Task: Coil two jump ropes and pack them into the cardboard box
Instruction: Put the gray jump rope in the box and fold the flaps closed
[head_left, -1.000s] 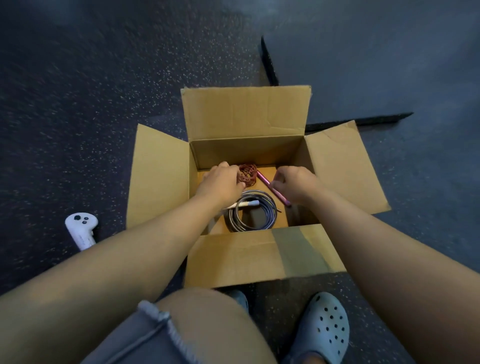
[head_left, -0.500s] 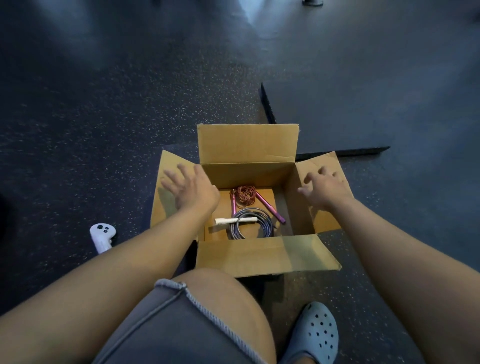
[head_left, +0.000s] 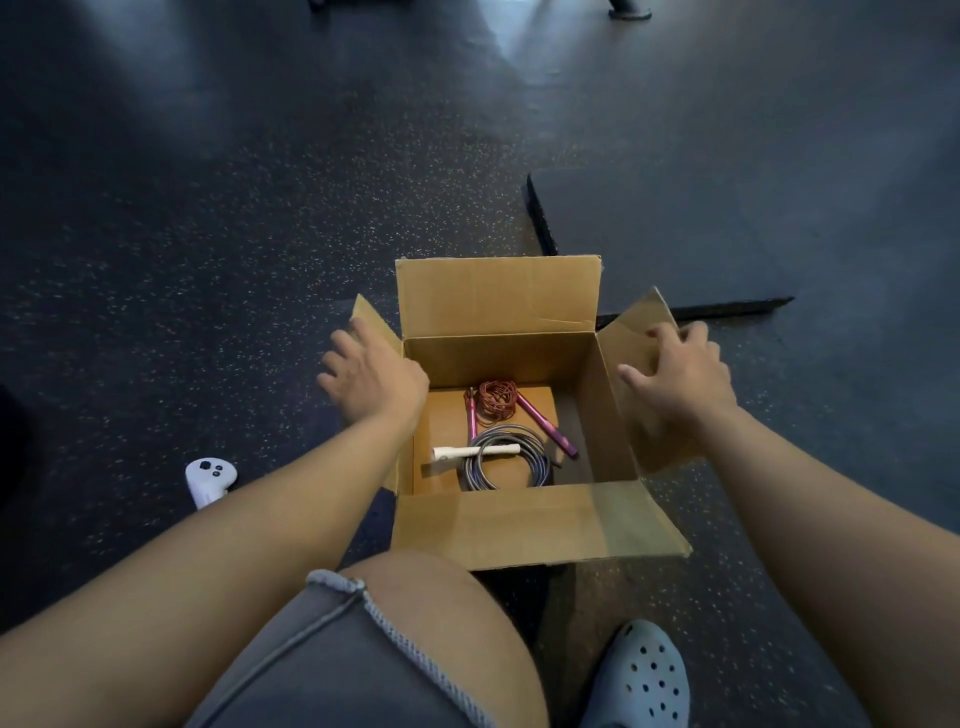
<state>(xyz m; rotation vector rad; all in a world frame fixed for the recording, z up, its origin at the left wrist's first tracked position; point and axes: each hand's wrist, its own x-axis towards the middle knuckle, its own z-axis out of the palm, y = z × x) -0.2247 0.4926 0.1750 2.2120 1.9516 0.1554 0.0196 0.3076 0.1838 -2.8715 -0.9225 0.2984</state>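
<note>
Both ropes coiled and boxed; flaps now in hand.

Left hand (head_left: 371, 375) laid on the left side flap (head_left: 375, 322) with fingers spread and fairly straight, gripping nothing that can be seen; right hand (head_left: 680, 375) set on the right side flap (head_left: 636, 338), fingers reaching over its outer edge and thumb held out toward the box, though whether curled tight round the card cannot be told. Inside the cardboard box (head_left: 498, 358), down on the floor of it: red rope (head_left: 497, 397) wound small at the far end with pink handles (head_left: 545, 423) splayed beside it, grey rope (head_left: 506, 457) coiled flat just nearer, white handle (head_left: 475, 452) lying across its loops. Far and near flaps open. Coiling and packing done, by the look of it; at most, closing the flaps left. Off on the dark speckled floor (head_left: 208, 260), well apart: white controller (head_left: 209, 479); nearer, a pale clog (head_left: 641, 680).
</note>
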